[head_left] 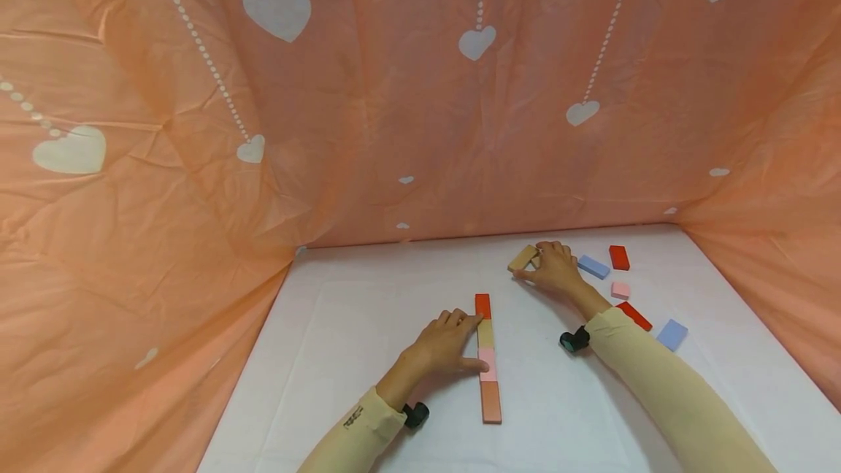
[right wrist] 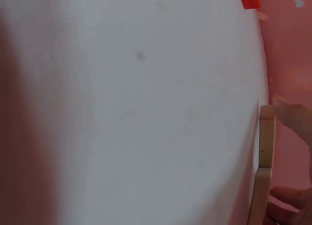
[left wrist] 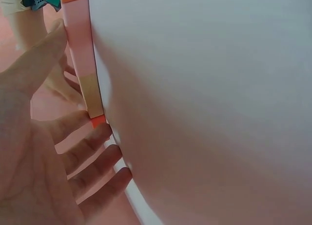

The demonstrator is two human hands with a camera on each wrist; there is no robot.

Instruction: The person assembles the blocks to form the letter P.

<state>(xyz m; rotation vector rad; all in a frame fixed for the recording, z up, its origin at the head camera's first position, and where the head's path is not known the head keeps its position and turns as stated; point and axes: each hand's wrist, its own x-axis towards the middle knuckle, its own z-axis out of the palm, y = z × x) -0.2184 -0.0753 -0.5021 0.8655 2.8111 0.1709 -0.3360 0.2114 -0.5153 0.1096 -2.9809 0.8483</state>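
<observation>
A row of flat blocks runs front to back: an orange-brown block (head_left: 490,403), a pink block (head_left: 487,363), a tan block (head_left: 485,334) and a red block (head_left: 482,305). My left hand (head_left: 442,345) lies along its left side, fingers extended. Its thumb touches the pink block; the index fingertip is by the red one. Farther back, my right hand (head_left: 555,268) pinches a loose tan block (head_left: 522,258) between thumb and fingers. Beside that block is a second tan block (right wrist: 260,196), partly covered by the fingers. Some right fingertips are hidden.
Right of my right hand lie two blue blocks (head_left: 594,266), two red blocks (head_left: 619,257) and a small pink block (head_left: 620,290). The white table (head_left: 368,276) ends at an orange curtain (head_left: 394,130) with hearts.
</observation>
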